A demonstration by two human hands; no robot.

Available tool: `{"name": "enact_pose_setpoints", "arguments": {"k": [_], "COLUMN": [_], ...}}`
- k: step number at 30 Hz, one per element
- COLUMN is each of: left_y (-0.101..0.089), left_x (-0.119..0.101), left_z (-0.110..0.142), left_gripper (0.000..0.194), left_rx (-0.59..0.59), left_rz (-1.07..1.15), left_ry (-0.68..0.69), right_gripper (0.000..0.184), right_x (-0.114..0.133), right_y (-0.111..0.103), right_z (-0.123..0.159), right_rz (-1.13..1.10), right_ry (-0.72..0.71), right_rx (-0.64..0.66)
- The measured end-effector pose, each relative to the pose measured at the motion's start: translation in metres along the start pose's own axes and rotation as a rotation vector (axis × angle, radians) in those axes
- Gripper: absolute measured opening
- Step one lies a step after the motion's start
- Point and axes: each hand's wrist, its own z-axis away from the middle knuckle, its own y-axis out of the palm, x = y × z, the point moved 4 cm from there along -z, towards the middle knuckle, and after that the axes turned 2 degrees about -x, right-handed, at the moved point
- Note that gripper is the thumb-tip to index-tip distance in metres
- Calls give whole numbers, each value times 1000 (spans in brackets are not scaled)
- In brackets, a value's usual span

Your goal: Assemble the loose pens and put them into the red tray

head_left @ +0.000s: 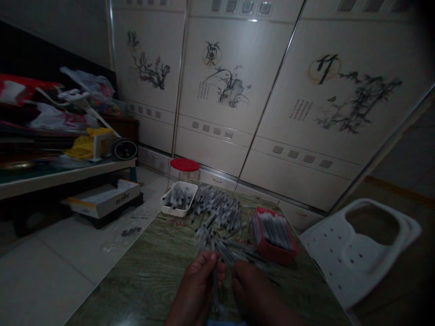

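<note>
The pens (217, 206) are translucent grey with dark tips; the table (142, 271), wood-grained green; the right box (277, 256), red; the left tray (173, 211), cream; the far wardrobe (217, 147), pale with dark plant motifs.

Pens (220, 206) on table (146, 276), tray (172, 211) left, basket (277, 255) right, stool (185, 164) behind

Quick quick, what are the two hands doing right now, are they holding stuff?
Left hand: closed, holding a slim pen.
Right hand: fingers look curled; whether it holds anything cannot be told.
</note>
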Motion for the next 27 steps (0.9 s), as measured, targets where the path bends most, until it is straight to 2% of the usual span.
{"name": "enact_pose_setpoints", "arguments": {"k": [4,7,10,13,16,21,27], "left_y": [4,10,14,11,6,3,2], "left_x": [4,10,19,32,41,50,52], "left_z": [2,4,5,5,2,-2,-2], "left_gripper": [40,40,41,44,48,55,52], "left_rx": [89,181,303,391,418,452,476], "left_rz": [-106,-205,-303,-399,-451,-578,-653], "left_ry": [-26,-74,-142,-213,-253,-291,-280], "right_gripper": [10,9,22,32,39,39,37], "right_x": [-9,-21,-33,-42,-49,-55,-60], "right_y": [-10,-20,-25,-24,-25,-38,-41], "right_z": [7,16,26,35,41,46,48], "right_rz": [-193,-577,-959,-1129,-1180,-1136,-1091], "right_ry": [38,150,276,315,325,289,218], "right_rx": [-49,-69,-87,-89,-73,-46,-10]}}
